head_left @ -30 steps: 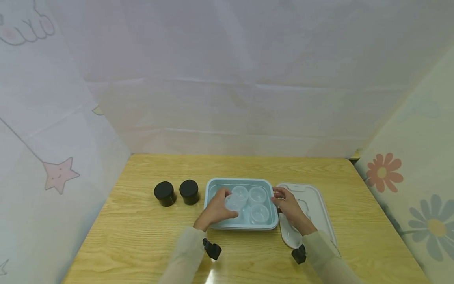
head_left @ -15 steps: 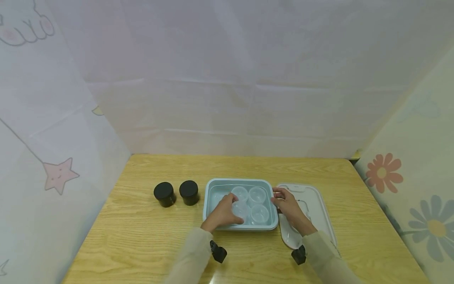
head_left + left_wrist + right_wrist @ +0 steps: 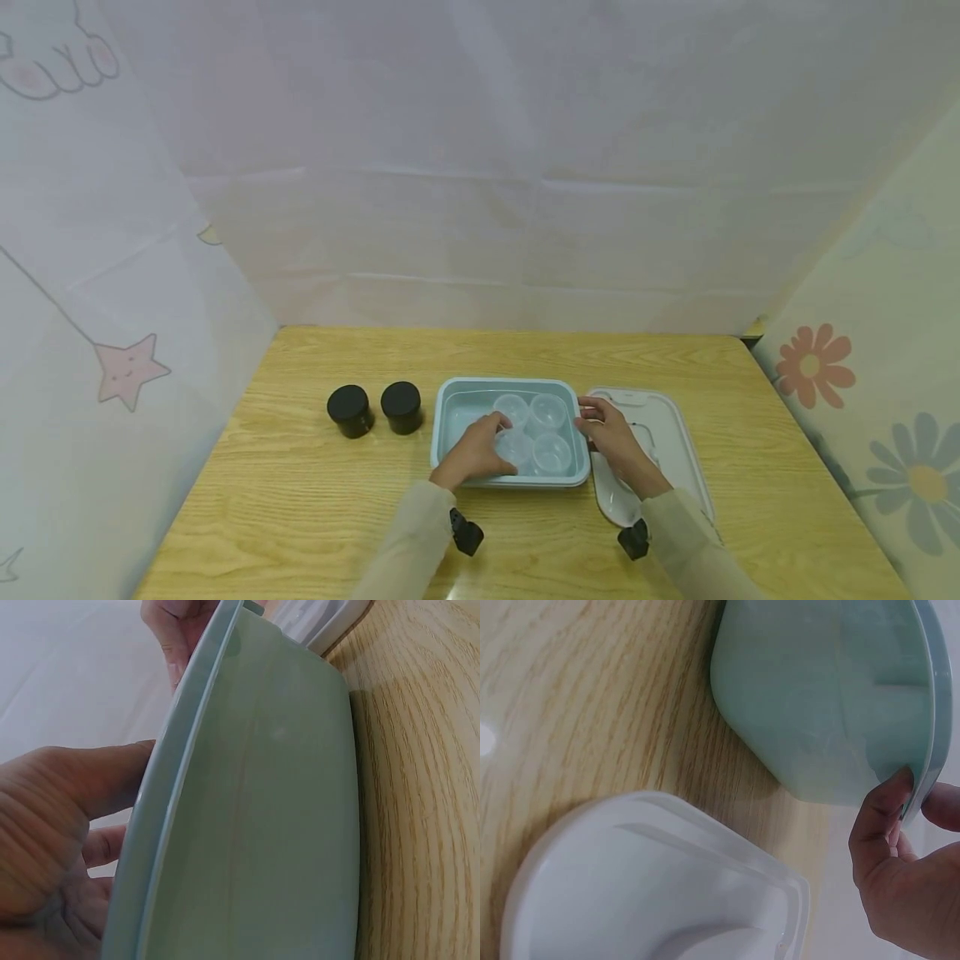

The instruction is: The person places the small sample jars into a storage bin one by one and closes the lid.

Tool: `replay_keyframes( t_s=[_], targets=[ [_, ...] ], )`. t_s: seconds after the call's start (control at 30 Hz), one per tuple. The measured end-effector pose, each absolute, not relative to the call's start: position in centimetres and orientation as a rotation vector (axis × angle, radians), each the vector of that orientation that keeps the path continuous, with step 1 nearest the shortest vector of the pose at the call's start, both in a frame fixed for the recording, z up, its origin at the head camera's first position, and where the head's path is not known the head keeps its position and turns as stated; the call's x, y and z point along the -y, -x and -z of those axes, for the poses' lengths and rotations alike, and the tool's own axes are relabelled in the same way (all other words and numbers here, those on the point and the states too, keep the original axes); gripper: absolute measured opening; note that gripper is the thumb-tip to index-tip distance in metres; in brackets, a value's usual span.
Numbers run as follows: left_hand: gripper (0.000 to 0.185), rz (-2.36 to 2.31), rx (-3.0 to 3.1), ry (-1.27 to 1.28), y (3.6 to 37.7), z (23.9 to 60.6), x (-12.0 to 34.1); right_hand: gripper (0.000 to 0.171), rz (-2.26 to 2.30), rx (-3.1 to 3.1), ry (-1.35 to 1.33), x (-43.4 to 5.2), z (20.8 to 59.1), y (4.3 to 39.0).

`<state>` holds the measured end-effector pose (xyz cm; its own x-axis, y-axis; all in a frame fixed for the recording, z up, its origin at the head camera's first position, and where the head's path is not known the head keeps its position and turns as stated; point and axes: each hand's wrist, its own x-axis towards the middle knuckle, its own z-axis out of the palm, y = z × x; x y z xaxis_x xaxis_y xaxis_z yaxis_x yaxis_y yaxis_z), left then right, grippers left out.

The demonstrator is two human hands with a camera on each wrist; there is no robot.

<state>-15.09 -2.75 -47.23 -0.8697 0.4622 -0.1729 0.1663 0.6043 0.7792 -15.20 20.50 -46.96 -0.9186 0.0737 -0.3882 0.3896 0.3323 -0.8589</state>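
Note:
A light blue plastic tub (image 3: pixel 502 382) stands mid-table with several small clear plastic cups in its right half, one of them a back cup (image 3: pixel 548 411). My left hand (image 3: pixel 472 450) reaches over the tub's front rim, thumb and fingers around the front left cup (image 3: pixel 513 447) inside. In the left wrist view the tub's wall (image 3: pixel 277 787) hides that cup; the left thumb (image 3: pixel 112 776) lies by the rim. My right hand (image 3: pixel 613 437) pinches the tub's right rim; the right wrist view shows its fingers (image 3: pixel 877 832) under the rim and the thumb above.
A white lid (image 3: pixel 671 429) lies right of the tub, partly under the right forearm. Left of the tub stand two black lidded jars (image 3: pixel 349 410), the nearer one to the tub being the right jar (image 3: pixel 402 407). Cloth walls (image 3: pixel 480 208) enclose the table's back and sides.
My left hand has moved right and toward me, lowering the cup into the tub's front beside the others. The right hand has stayed on the rim.

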Motion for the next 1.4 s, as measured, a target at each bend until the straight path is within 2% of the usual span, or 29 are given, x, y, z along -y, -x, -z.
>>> replay_keyframes(
  t_s=[0.83,1.17,1.4],
  targets=[
    [0.061,-1.159,-2.459,-0.434,15.1,46.9,3.1,0.046,1.604,-2.327,-0.417,-20.5,47.0,15.2],
    [0.064,-1.269,-2.436,-0.43,15.3,45.6,5.1,0.046,1.582,-2.346,-0.39,-20.8,47.2,15.2],
    [0.059,-1.357,-2.504,-0.444,15.5,44.7,7.4,0.047,1.595,-2.342,-0.377,-21.0,47.3,15.2]
  ],
)
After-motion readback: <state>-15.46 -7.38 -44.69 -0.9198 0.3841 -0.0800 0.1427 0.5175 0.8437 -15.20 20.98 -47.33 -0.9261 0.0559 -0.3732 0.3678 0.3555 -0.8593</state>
